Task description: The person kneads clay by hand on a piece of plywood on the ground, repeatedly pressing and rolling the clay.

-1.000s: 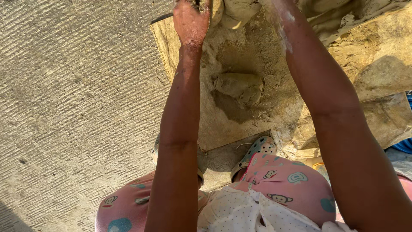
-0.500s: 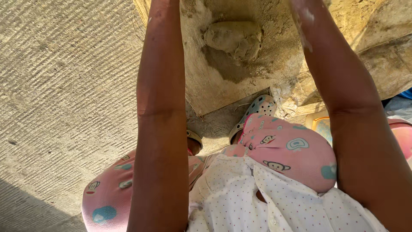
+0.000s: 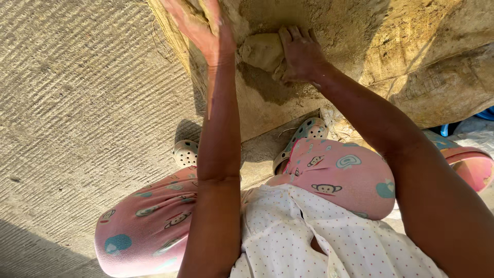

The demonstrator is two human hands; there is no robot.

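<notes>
Right hand (image 3: 301, 54) is cupped against a grey-brown lump of wet clay (image 3: 262, 50), fingers curled on its side, near the front edge of the sandy, mud-caked slab (image 3: 360, 31). Left hand (image 3: 198, 28) is raised flat, fingers spread, holding nothing. Best to keep the lump braced and press evenly. Ribbed grey concrete floor (image 3: 77, 103) lies left; probably outdoors, in sun.

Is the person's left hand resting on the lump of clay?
No. The left hand is raised with an open palm beside the lump of clay, and only the right hand presses against it.
</notes>
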